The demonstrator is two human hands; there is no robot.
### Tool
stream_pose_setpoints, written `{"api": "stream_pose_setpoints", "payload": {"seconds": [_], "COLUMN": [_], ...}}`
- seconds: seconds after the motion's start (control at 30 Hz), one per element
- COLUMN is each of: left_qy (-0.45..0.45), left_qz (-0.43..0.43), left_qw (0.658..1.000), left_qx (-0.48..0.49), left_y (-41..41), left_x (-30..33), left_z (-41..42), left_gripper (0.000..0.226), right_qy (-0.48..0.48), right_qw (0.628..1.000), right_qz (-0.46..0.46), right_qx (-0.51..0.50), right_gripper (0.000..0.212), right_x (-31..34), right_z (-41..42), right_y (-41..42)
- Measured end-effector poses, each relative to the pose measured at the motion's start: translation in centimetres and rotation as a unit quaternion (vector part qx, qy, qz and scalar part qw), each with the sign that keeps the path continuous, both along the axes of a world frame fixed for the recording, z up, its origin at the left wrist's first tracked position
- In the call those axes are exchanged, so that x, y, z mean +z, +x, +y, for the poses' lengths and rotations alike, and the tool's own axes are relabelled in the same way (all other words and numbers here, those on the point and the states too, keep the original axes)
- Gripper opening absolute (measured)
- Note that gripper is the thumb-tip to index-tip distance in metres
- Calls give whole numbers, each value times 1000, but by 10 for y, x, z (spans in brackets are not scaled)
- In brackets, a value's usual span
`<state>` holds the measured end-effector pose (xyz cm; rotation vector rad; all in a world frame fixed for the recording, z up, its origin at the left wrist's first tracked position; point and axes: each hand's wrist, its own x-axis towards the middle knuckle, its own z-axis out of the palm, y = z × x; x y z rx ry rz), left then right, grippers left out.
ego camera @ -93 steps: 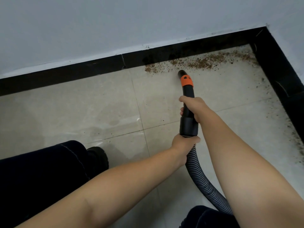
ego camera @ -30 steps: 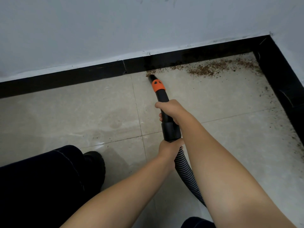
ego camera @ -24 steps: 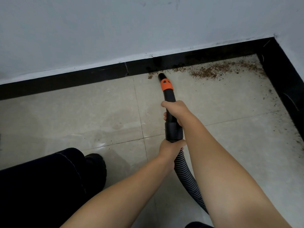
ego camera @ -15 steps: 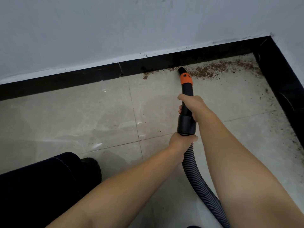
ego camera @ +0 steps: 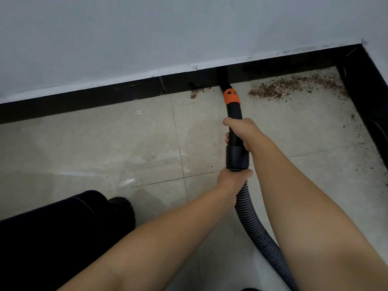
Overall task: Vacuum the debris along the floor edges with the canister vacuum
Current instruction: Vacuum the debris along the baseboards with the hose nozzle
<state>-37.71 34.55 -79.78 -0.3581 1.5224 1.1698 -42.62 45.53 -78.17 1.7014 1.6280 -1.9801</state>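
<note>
Down at the wall's foot, the black vacuum nozzle with its orange collar (ego camera: 231, 97) points into the glossy black skirting board (ego camera: 105, 95), and its very tip is hard to separate from that dark strip. The right hand (ego camera: 241, 131) is wrapped around the black rigid tube just behind the collar, with its fingertips showing on the left side of the tube and the palm hidden. The left hand (ego camera: 233, 177) grips the ribbed grey flexible hose (ego camera: 258, 232) right below the black cuff, its fingers curled out of sight underneath. The hose runs down and off the bottom edge, so the canister itself is not in view. Brown crumbly debris (ego camera: 279, 89) lies along the edge of the pale tiled floor (ego camera: 105, 148) to the right of the nozzle, spreading toward the corner, and a smaller patch (ego camera: 196, 93) sits just left of the tip. Dark specks trail along the right-hand skirting, too small to make out. A dark trouser leg (ego camera: 52, 227) and a black shoe toe (ego camera: 123, 208) fill the lower left, cut off by the frame.
</note>
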Motion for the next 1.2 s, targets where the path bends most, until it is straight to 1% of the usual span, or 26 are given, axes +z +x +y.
{"api": "stream_pose_setpoints", "payload": {"seconds": [0.2,0.37,0.53,0.6,0.7,0.8,0.9,0.93,1.07,1.2], "left_qy": [0,-9,-4,-5,-7,-10,-19,-22,-17,-17], "left_qz": [-14,-14,-13,-17,-16,-17,-15,-15,-22,-6], "left_qw": [1000,999,999,999,998,998,997,996,996,999], "left_qx": [22,38,47,50,57,65,77,82,83,47], "left_y": [-2,-5,-5,-4,-1,4,5,3,-11,-25], "left_x": [5,7,9,8,8,5,4,4,8,7], "left_z": [-15,-27,-32,-35,-41,-49,-55,-55,-56,-54], "left_gripper": [20,32,33,30,19,17,5,4,6,18], "right_qy": [1,-5,0,0,1,0,-8,-8,-2,5], "right_qw": [999,999,998,997,996,995,993,993,996,999], "right_qz": [-6,-10,-14,-16,-15,-19,-13,-10,3,5], "right_qx": [34,51,68,76,85,98,114,116,93,47], "right_gripper": [21,15,14,14,13,12,13,14,13,16], "right_x": [2,2,0,0,-1,-5,-9,-9,-10,-11], "right_z": [-20,-32,-39,-42,-50,-60,-68,-70,-67,-60], "right_y": [-9,-16,-18,-19,-18,-15,-18,-20,-29,-33]}}
